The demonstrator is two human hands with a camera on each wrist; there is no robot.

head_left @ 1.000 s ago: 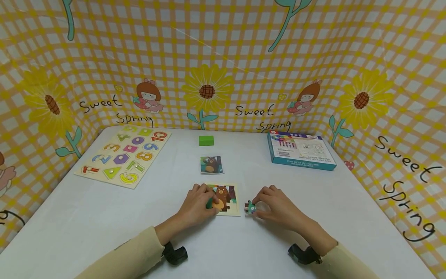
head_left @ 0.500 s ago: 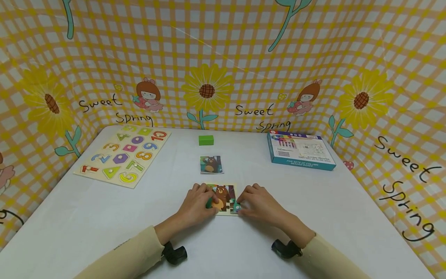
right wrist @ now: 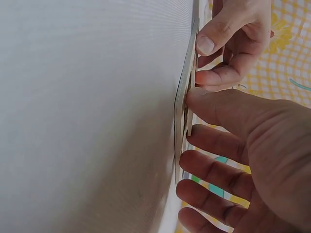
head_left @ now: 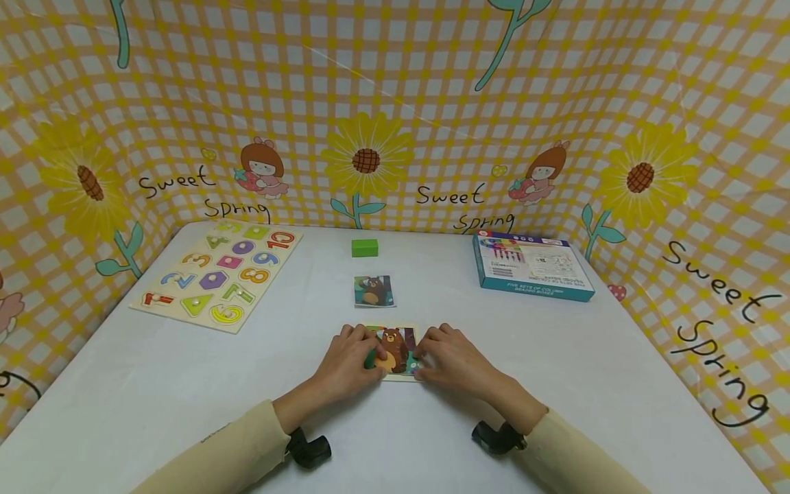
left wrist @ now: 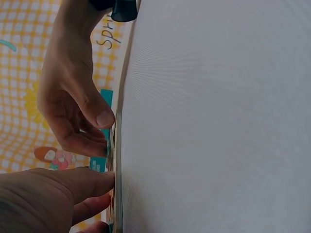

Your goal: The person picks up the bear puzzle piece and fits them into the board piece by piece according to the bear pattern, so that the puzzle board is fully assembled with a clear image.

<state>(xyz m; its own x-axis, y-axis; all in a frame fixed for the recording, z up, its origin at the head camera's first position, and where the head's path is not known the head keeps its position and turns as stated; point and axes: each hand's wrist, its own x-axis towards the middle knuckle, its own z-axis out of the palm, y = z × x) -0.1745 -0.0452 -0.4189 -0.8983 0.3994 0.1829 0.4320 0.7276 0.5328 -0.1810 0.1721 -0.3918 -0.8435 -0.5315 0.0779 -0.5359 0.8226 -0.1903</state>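
In the head view, a small bear jigsaw puzzle board (head_left: 401,378) lies in front of the person, its pale rim showing along the near edge. My left hand (head_left: 348,358) holds the board's left side, thumb and fingertips down on the picture and hiding that part. At the lower right corner my right hand (head_left: 459,361) pinches a teal puzzle piece (head_left: 414,366) between thumb and index finger. Seen from the right wrist, this puzzle piece (right wrist: 190,127) sits slightly raised over the board, and the other fingers of the right hand (right wrist: 262,141) spread past the edge.
Behind the board lies a bear picture card (head_left: 373,291), with a green block (head_left: 365,248) farther back. A wooden number puzzle (head_left: 216,278) is at the left, and a flat teal box (head_left: 533,266) at the back right. Patterned cloth walls surround the white table (head_left: 382,439).
My right hand has carried the teal piece leftward from beside the board onto its lower right corner, where it now fills the gap in the picture. The left hand has stayed in place.
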